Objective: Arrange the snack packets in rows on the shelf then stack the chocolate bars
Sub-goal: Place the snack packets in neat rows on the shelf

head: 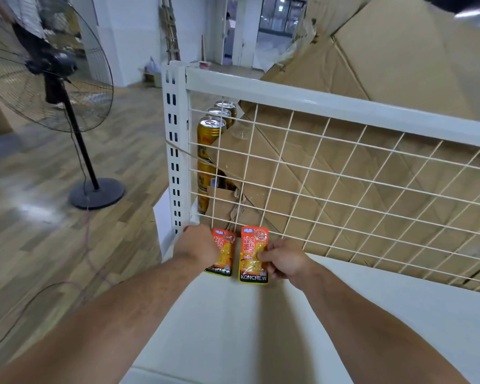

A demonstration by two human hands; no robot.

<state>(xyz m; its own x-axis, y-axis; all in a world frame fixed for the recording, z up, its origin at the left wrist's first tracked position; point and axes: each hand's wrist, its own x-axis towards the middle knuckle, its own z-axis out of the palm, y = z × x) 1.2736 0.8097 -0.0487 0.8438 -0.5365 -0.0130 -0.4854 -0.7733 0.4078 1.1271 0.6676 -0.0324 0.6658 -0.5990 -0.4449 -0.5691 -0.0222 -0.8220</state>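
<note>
At the back-left corner of the shelf (344, 314), the right hand (284, 263) pinches the right packet (253, 241). The left hand (198, 245) seems to rest on the left packet (227, 254); its grip cannot be told.

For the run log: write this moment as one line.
phase: snack row | left hand: on left packet, grip hidden | right hand: pinches right packet | packets: side by side, apart | chocolate bars: unseen

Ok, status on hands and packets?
Left hand on left packet, fingers hidden. Right hand pinching right packet. Packets side by side by wire mesh. Nothing blocking.
</note>
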